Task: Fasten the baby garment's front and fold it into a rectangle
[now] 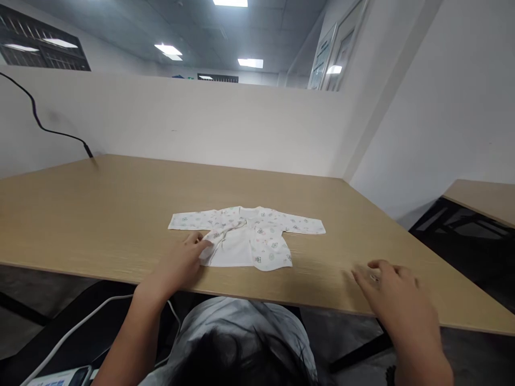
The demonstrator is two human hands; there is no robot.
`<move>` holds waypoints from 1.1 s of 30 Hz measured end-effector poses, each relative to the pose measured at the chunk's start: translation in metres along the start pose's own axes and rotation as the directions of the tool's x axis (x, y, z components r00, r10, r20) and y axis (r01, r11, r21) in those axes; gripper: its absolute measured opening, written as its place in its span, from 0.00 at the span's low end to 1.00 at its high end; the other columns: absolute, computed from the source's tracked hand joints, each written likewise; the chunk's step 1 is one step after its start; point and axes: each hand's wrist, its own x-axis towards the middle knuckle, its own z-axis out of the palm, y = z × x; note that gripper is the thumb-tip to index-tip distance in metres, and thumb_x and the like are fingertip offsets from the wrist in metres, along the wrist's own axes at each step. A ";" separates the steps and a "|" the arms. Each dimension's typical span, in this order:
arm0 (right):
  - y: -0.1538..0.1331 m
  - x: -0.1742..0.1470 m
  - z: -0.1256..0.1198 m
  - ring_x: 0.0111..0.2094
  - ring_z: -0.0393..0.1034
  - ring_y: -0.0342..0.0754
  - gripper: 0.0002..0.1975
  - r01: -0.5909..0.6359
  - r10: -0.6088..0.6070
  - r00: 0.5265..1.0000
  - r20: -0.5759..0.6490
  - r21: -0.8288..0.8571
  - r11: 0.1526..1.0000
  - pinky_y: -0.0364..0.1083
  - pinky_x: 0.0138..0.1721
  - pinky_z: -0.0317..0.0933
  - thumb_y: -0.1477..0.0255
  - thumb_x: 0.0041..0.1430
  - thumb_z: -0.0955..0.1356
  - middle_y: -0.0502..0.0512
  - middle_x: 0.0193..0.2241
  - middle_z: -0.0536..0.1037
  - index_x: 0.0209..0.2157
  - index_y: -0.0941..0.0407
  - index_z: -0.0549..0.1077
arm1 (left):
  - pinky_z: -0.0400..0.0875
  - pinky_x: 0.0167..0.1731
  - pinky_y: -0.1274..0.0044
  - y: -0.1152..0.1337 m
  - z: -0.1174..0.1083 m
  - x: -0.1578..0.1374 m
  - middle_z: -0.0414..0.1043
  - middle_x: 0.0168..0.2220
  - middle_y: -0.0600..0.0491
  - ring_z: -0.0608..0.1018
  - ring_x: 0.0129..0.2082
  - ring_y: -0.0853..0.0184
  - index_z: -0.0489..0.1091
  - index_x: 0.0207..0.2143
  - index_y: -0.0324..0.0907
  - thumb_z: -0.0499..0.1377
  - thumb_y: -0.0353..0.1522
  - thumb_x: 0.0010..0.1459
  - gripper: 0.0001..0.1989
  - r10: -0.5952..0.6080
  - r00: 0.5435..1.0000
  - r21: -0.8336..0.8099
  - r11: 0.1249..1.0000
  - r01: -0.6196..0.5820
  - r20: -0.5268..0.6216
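A white baby shirt [270,241] with a small printed pattern lies spread on the table, both sleeves stretched out to the sides. Its front is parted, showing the plain white inside, and a thin tie runs along the left panel. At the shirt's lower left edge, my left hand [185,261] has its fingers curled and its thumb on the cloth, pinching the left panel. My right hand [396,292] is over the table's front right, away from the shirt, fingers apart. Something tiny shows between its thumb and fingers, too small to name.
The wooden table [132,185] reaches back to a low white partition [217,126]. A black cable [56,132] hangs at the far left. A white cable [76,327] runs below the front edge, near a device [60,377] at the lower left. Another table [483,199] stands to the right.
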 end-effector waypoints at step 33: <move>-0.152 0.124 0.022 0.40 0.71 0.50 0.12 0.266 -0.560 0.746 0.361 0.609 0.747 0.45 0.40 0.61 0.65 0.62 0.65 0.58 0.41 0.78 0.41 0.58 0.73 | 0.67 0.48 0.67 -0.023 -0.028 0.102 0.73 0.51 0.43 0.74 0.50 0.53 0.71 0.50 0.42 0.46 0.52 0.62 0.28 0.015 0.993 -0.103 0.995 -0.003 0.113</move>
